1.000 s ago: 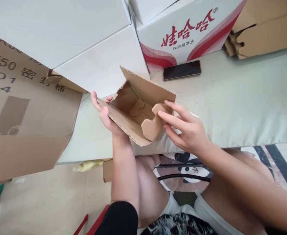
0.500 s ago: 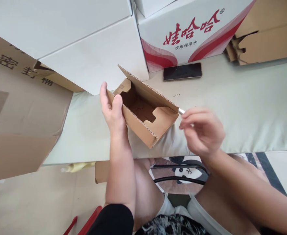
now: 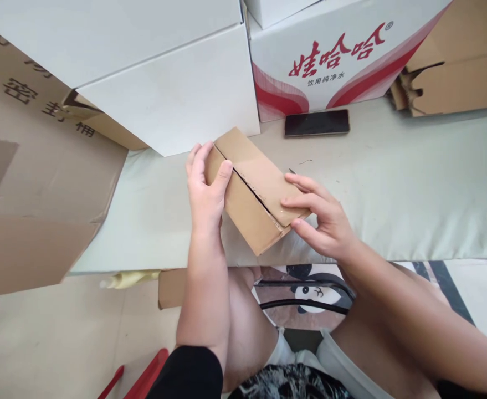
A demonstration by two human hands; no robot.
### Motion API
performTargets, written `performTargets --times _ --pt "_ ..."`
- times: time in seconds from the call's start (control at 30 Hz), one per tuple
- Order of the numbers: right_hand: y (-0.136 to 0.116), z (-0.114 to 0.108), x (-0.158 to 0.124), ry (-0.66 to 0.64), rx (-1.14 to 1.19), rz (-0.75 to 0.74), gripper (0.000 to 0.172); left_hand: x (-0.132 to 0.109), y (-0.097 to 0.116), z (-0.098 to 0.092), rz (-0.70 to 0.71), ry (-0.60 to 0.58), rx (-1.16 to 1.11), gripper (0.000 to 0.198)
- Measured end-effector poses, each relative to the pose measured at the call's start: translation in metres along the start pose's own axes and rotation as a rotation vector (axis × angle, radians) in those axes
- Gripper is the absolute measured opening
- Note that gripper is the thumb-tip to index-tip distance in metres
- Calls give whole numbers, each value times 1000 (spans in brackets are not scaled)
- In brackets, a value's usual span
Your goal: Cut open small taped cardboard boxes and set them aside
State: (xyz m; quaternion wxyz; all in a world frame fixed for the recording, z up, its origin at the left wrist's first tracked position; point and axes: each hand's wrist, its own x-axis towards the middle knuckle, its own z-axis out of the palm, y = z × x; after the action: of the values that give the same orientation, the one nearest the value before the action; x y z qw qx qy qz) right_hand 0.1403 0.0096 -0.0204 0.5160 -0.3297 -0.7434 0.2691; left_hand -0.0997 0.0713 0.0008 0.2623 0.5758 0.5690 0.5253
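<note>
We have a small brown box (image 3: 247, 213) between our two hands, over the near part of the cloth-covered table (image 3: 396, 183), its long sides slanting from upper left to lower right. Its lid (image 3: 260, 166) lies down across the opening, though a thin dark gap shows along the long edge nearer our left side.

Our left hand (image 3: 205, 191) has a firm grip on the upper-left end, fingers around the outside and thumb at the seam. Our right hand (image 3: 328, 219) rests its spread fingertips on the lid's lower-right end, with the thumb at the corner; we cannot tell whether that grip also closes on something small, since the fingers hide what lies beneath.

We judge the step in hand to be closing the lid and seating its edge. The next move seems to call for light, even pressure along the gap while the left hand steadies the box.

Beyond it lie a phone (image 3: 317, 123) and a carton with red lettering (image 3: 326, 72), both apart from our hands.
</note>
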Motion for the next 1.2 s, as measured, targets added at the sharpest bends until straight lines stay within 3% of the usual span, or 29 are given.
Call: performTargets --times 0.2,0.3,0.4,0.53,0.63,0.7,0.77,0.87,0.97,1.1,1.2 --pt "0 -3 0 -79 -19 -91 26 -15 25 -5 -113 -92 83 72" --pt "6 -4 -6 -122 27 -77 40 -18 29 -4 -135 -104 134 75" --pt "18 -6 -12 -149 123 89 58 -17 27 -3 -153 -80 159 76" --pt "26 -7 -14 -283 18 487 67 -12 25 -7 -179 -39 150 79" --pt "22 -6 -10 -433 -133 576 75 -10 24 -14 -194 -36 125 83" --pt "17 -5 -8 -470 -68 586 77 -9 23 -19 -193 -37 103 85" --pt "15 -4 -7 -411 96 636 79 -8 20 -21 -189 -34 50 84" --pt "16 -3 -5 -170 373 684 86 -9 14 -17 -216 -22 -148 75" --pt "17 -1 -2 29 512 569 80 -11 11 -3 -353 0 -363 65" --pt "10 0 3 29 426 369 57 -14 11 12 -490 -81 -623 54" --pt "1 -5 8 10 231 239 56 -15 12 13 -567 -191 -661 54"
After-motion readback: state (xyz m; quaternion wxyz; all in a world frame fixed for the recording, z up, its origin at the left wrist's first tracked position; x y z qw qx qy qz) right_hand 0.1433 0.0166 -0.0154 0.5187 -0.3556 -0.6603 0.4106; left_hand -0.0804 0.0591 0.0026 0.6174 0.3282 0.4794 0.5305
